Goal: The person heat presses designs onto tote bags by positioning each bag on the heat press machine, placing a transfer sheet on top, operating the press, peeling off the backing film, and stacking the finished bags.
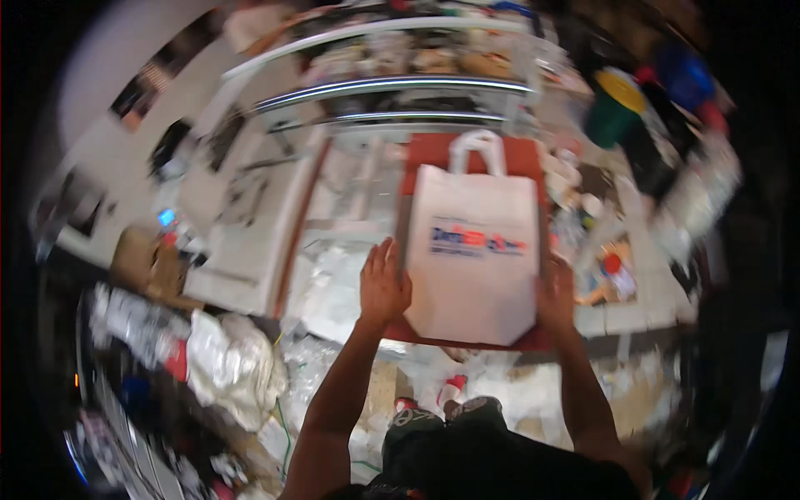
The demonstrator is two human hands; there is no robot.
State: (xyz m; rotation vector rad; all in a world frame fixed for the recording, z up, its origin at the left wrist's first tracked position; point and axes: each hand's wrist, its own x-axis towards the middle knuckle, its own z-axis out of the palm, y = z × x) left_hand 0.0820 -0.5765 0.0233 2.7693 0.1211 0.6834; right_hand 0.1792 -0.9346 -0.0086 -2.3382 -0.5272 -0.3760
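A white cloth tote bag (471,292) with blue and red print lies flat, its handles pointing away from me. Beneath it is a red-brown board (429,150), showing around the bag's far end and sides. My left hand (385,287) is at the bag's left edge, fingers stretched out and apart, holding nothing. At the opposite edge is my right hand (557,293), somewhat blurred. Its fingers look extended along the side of the bag, and no grip on it shows. Whether either hand presses on the fabric is hard to make out.
Metal rails (392,83) cross behind the board. Several small items clutter the tabletop at right, near a green bin with a yellow top (615,108). A cardboard box (148,265) stands at left. White plastic sacks (233,367) lie at lower left.
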